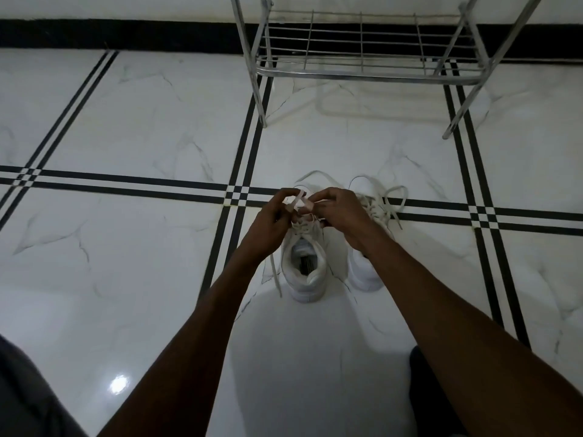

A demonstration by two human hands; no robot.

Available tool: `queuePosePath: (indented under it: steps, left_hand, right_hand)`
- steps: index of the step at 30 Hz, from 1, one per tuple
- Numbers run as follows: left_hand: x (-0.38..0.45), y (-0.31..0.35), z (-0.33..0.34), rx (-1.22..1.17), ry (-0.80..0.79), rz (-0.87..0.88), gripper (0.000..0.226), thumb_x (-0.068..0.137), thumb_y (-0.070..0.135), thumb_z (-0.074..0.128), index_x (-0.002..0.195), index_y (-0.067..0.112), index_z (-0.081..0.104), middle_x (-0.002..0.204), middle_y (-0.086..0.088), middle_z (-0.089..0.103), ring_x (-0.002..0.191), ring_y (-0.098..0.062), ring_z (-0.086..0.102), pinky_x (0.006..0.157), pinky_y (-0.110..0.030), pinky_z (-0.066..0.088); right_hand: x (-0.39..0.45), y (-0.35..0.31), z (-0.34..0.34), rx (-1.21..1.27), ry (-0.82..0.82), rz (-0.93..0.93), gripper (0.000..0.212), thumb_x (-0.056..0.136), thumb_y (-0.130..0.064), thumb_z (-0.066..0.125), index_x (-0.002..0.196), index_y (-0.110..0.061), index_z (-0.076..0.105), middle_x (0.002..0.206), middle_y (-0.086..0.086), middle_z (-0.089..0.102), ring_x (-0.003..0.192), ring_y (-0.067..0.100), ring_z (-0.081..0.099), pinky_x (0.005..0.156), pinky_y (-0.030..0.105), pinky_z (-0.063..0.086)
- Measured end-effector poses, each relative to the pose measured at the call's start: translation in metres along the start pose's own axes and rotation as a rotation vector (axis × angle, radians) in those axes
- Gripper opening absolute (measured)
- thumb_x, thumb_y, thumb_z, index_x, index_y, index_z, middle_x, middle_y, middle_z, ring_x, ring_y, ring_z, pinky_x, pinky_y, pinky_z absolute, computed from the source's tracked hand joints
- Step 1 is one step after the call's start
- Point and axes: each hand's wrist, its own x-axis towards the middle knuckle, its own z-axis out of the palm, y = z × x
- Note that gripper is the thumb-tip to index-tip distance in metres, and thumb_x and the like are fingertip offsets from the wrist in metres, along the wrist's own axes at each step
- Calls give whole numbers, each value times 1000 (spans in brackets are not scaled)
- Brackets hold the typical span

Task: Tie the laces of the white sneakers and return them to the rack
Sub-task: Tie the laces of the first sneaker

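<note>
Two white sneakers stand side by side on the tiled floor, toes pointing away from me. Over the left sneaker (304, 266) my left hand (273, 217) and my right hand (339, 212) each pinch a strand of its white lace (299, 199), and the strands cross between my fingers. One loose end of that lace trails down the shoe's left side. The right sneaker (366, 272) is partly hidden behind my right forearm. Its laces (389, 200) lie loose and spread over the floor.
A metal wire shoe rack (362, 63) stands further back against the wall, its lower shelf bare. The floor is glossy white marble tile with black stripe lines (126, 181). My knees in dark cloth show at the bottom corners.
</note>
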Motion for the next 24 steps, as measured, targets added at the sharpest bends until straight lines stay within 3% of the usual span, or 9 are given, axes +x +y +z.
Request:
queuePosePath:
  steps: [3,6,9,12,15,18,20,22,24]
  left_hand:
    - [1,0,1,61,9,27,31,104,3,44,130,14,57,80,6,66,69,3,62,69,-22,50]
    - [2,-1,1,35,10,23,25,99,8,50,122,15,54,80,-15,70,72,-21,68,72,-46,56]
    - [3,-2,2,-4,17,12,21,98,6,53,115,17,47,83,-23,72,77,-37,72,76,-55,58]
    - [5,-6,3,-86,10,-39,31,99,2,57,122,12,39,89,-25,75,80,-36,73,75,-43,59]
    - [1,-10,-1,-297,62,-175,45,97,10,66,132,7,38,96,-17,76,87,-22,74,76,-29,58]
    - [1,-14,-6,-403,109,-289,58,91,10,73,138,9,38,104,-12,72,93,-19,71,73,-20,56]
    - [2,-15,-7,-415,120,-320,61,89,7,75,139,7,40,105,-13,71,94,-18,71,69,-17,57]
    - [2,-15,-6,-430,123,-319,56,90,7,73,138,5,43,103,-13,74,92,-17,73,69,-17,58]
    - [1,-13,-5,-430,126,-300,48,94,8,70,135,4,45,97,-10,76,84,-13,76,70,-17,58]
  right_hand:
    - [1,1,1,37,-79,-47,18,83,-8,77,99,1,75,96,23,76,83,29,72,69,29,58]
    - [-2,1,-1,57,-241,-84,20,87,-10,74,104,0,75,102,27,74,88,29,72,87,36,61]
    - [-2,-1,3,55,-232,-58,28,83,-23,79,102,-2,77,99,26,74,81,26,71,85,35,60]
    - [2,2,10,119,-89,-17,25,82,-20,80,97,0,76,88,24,74,71,23,64,77,36,58]
    - [3,4,10,135,-76,-19,18,84,-9,76,99,1,76,93,26,75,75,31,69,82,41,61]
    - [4,0,3,-141,-121,-187,15,81,-11,79,95,-7,79,88,17,78,78,29,76,79,39,63]
    - [4,-5,-3,-396,-144,-271,14,77,-13,82,91,-12,81,80,6,78,64,16,76,70,27,61]
    - [3,-13,-5,-587,-167,-317,15,74,-13,85,89,-14,82,78,3,76,56,8,72,61,15,56]
    - [4,-19,-5,-718,-181,-355,15,72,-11,86,86,-14,82,78,3,73,55,11,68,55,15,53]
